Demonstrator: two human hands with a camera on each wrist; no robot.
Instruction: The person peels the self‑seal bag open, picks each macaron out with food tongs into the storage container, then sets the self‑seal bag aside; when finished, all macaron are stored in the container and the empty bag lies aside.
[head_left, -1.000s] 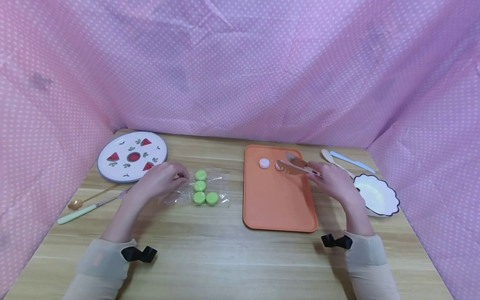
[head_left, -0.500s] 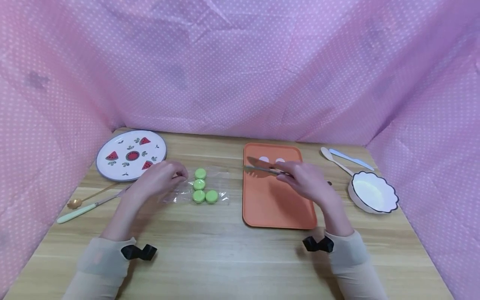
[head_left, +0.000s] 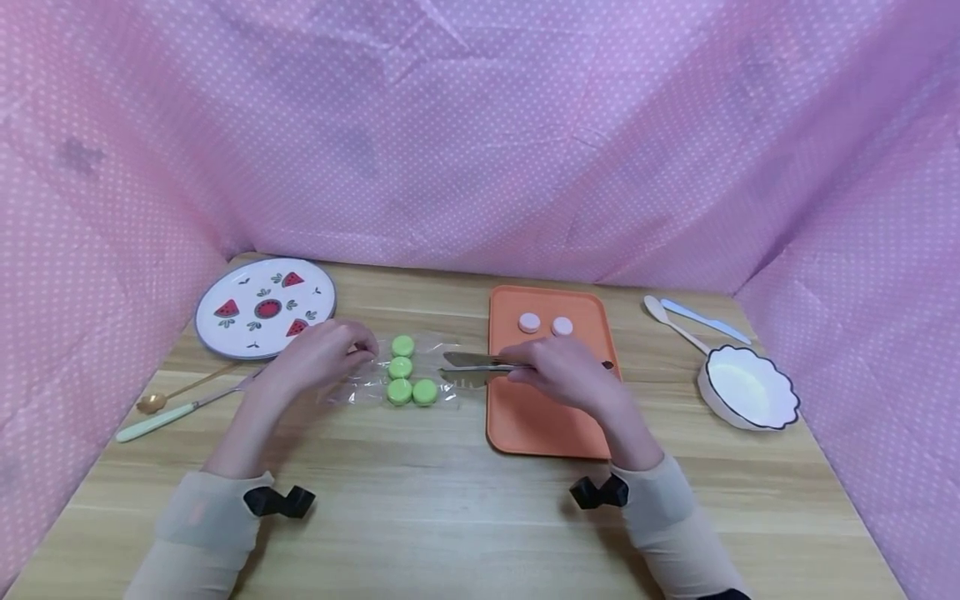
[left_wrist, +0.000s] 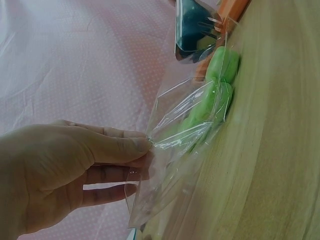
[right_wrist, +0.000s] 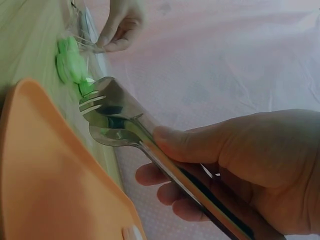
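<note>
My left hand [head_left: 324, 358] pinches the edge of a clear plastic bag [left_wrist: 172, 112] between thumb and fingers. Several green macarons [head_left: 401, 367] lie inside the bag on the table. In my right hand [head_left: 558, 371] are metal serving tongs [right_wrist: 150, 150], one tip slotted like a fork, the other rounded. The head view has the tongs' tips just right of the bag, past the orange tray's [head_left: 540, 425] left edge, with nothing visible between them. Two pale pink macarons [head_left: 529, 322] rest near the tray's far end, behind my right hand.
At far left lies a watermelon-patterned plate [head_left: 247, 333], with a gold spoon [head_left: 153, 403] and a green-handled utensil [head_left: 156, 423] before it. To the right are a scalloped white bowl [head_left: 750, 390], a beige spoon [head_left: 675, 323] and a blue knife [head_left: 705, 321]. Pink dotted cloth encloses the table.
My right hand has carried the tongs left, from beside the pink macarons across the tray toward the bag. The left hand keeps its pinch on the bag, staying in place.
</note>
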